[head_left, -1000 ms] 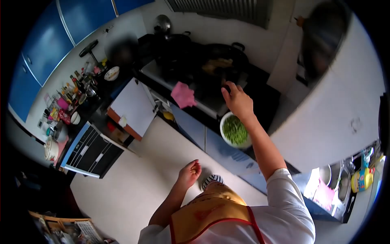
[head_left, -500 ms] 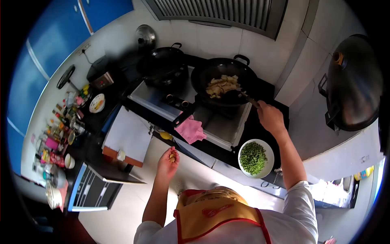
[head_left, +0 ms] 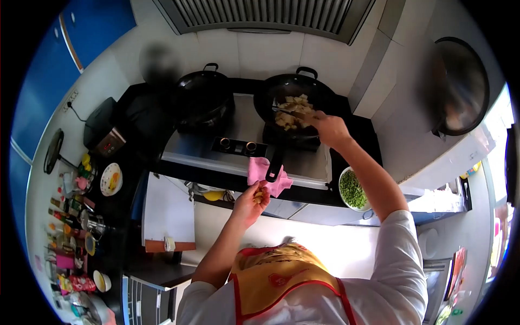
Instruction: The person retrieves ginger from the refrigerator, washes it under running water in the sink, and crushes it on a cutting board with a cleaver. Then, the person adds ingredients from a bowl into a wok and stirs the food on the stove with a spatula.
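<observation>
My right hand (head_left: 331,130) is wrapped round the handle of a spatula (head_left: 292,113), whose blade reaches into a black wok (head_left: 325,100) among pale chunks of food (head_left: 295,104). My left hand (head_left: 252,204), palm up with its fingers curled, holds small yellowish-brown pieces (head_left: 259,195). It is just below the wok's long handle (head_left: 275,165) and beside a pink cloth (head_left: 282,182) at the stove's front edge. A white bowl (head_left: 342,187) of chopped green vegetables stands on the counter, partly behind my right forearm.
A second black wok (head_left: 203,97) stands on the left burner of the stove (head_left: 246,127). Left are a rice cooker (head_left: 106,142), a patterned bowl (head_left: 111,179) and several bottles. An open cabinet door (head_left: 169,211) juts out below the counter. A large lid (head_left: 460,86) hangs at right.
The view has turned. My right hand has moved with the spatula further over the wok. My left hand has come up from low beside my body to near the wok's long handle.
</observation>
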`<state>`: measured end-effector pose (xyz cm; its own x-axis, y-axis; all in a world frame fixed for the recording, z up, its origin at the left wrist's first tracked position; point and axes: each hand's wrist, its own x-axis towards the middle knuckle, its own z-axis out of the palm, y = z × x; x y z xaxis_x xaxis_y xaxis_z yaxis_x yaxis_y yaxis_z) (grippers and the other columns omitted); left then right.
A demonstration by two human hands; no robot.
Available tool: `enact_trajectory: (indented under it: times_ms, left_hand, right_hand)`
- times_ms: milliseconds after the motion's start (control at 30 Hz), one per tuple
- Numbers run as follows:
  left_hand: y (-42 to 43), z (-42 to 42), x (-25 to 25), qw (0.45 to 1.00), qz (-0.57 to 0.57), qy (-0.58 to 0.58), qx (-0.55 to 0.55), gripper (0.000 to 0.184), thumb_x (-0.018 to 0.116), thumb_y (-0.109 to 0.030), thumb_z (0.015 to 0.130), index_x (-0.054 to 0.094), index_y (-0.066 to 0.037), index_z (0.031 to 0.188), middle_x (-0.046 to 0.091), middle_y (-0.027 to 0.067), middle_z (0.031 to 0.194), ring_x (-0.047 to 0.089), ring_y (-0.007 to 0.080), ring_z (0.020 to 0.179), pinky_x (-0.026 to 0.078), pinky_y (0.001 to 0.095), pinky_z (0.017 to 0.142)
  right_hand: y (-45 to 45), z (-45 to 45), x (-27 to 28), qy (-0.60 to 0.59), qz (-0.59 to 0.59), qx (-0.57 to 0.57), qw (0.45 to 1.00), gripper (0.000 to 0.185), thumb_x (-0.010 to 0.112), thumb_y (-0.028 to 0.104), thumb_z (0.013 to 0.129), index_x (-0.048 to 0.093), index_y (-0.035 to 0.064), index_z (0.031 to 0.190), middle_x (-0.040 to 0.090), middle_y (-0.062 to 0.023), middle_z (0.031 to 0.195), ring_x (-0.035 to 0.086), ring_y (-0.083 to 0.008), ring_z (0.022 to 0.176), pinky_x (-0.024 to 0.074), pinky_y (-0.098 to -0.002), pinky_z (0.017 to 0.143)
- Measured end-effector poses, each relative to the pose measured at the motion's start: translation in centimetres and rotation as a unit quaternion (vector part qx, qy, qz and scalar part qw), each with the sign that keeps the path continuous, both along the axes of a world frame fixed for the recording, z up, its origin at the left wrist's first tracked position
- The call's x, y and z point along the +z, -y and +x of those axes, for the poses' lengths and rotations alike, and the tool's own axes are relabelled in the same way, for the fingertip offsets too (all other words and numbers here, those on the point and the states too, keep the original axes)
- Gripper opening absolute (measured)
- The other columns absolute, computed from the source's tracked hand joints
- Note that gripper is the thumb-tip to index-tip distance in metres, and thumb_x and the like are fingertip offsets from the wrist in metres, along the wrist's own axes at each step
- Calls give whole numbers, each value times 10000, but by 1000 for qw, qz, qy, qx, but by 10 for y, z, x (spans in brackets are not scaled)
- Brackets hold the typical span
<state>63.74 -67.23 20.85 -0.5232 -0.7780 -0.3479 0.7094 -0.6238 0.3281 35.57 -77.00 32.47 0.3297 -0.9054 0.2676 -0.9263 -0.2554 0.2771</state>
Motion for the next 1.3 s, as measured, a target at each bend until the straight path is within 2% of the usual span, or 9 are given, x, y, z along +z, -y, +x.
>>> enact_trajectory:
  times_ms: [167, 267, 400, 667, 800, 867, 933, 1133, 1300]
  left_hand:
    - [0, 4, 5, 1000, 5, -16, -19, 229, 507, -202, 913, 580, -7, 1007, 567, 38, 851, 564, 123, 782, 487, 239, 732]
    - [2, 5, 3, 999, -1, -19, -33, 233, 511, -205, 911, 581, -5, 1006, 566, 36, 850, 561, 118, 790, 486, 233, 731]
    - [4, 3, 8, 999, -10, -20, -48, 226, 514, -205, 910, 585, -9, 996, 565, 35, 848, 558, 116, 784, 487, 231, 726]
    - [4, -17, 16, 999, 8, -27, -15, 174, 548, -200, 892, 575, -29, 883, 588, 58, 848, 579, 145, 807, 499, 250, 731]
    - [1, -16, 27, 1000, 5, -24, -4, 151, 585, -176, 870, 585, -26, 856, 591, 60, 828, 578, 138, 807, 500, 235, 723]
    - [2, -17, 28, 1000, -1, -18, 0, 143, 590, -168, 866, 592, -26, 852, 592, 57, 823, 576, 132, 801, 498, 230, 723]
    - [1, -18, 28, 1000, -7, -12, 1, 134, 595, -160, 863, 598, -26, 848, 593, 55, 817, 575, 126, 795, 497, 226, 723]
    - [3, -20, 24, 1000, -6, 4, 10, 116, 611, -142, 849, 611, -28, 865, 593, 49, 814, 570, 108, 763, 490, 210, 721]
    - [3, -22, 26, 1000, 6, 23, 6, 87, 601, -142, 854, 611, -56, 863, 590, 27, 775, 562, 88, 719, 468, 200, 695]
  right_hand:
    - [-40, -27, 33, -30, 18, -13, 999, 510, 558, 55, 753, 506, 256, 1219, 528, -66, 826, 580, -252, 675, 486, -367, 570]
    - [-58, -42, 51, -45, 52, -59, 996, 572, 552, 45, 729, 477, 287, 1243, 552, -79, 863, 605, -264, 742, 500, -365, 613]
    - [-60, -60, 50, 27, 13, -68, 997, 492, 532, 51, 763, 502, 275, 1199, 552, -89, 866, 596, -283, 741, 500, -388, 623]
    - [23, 11, 24, 46, 12, -45, 998, 501, 567, 73, 720, 517, 228, 1193, 560, -92, 952, 613, -287, 805, 505, -387, 656]
    - [46, 20, 22, -19, 37, -4, 999, 533, 603, 109, 707, 499, 240, 1214, 552, -108, 976, 617, -285, 792, 506, -380, 666]
    - [41, 12, 38, -81, 128, -42, 988, 513, 603, 136, 720, 500, 246, 1211, 552, -101, 963, 615, -285, 780, 506, -379, 664]
    - [23, -1, 50, -102, 121, -50, 986, 464, 591, 157, 751, 510, 244, 1200, 552, -93, 957, 612, -283, 780, 504, -381, 661]
    - [-26, -51, 69, -42, 96, -64, 992, 365, 534, 149, 797, 563, 239, 1150, 589, -110, 943, 609, -298, 812, 499, -393, 668]
    - [-63, -76, 93, 107, 62, -110, 986, 298, 511, 168, 828, 589, 182, 1115, 624, -152, 855, 599, -325, 778, 478, -416, 672]
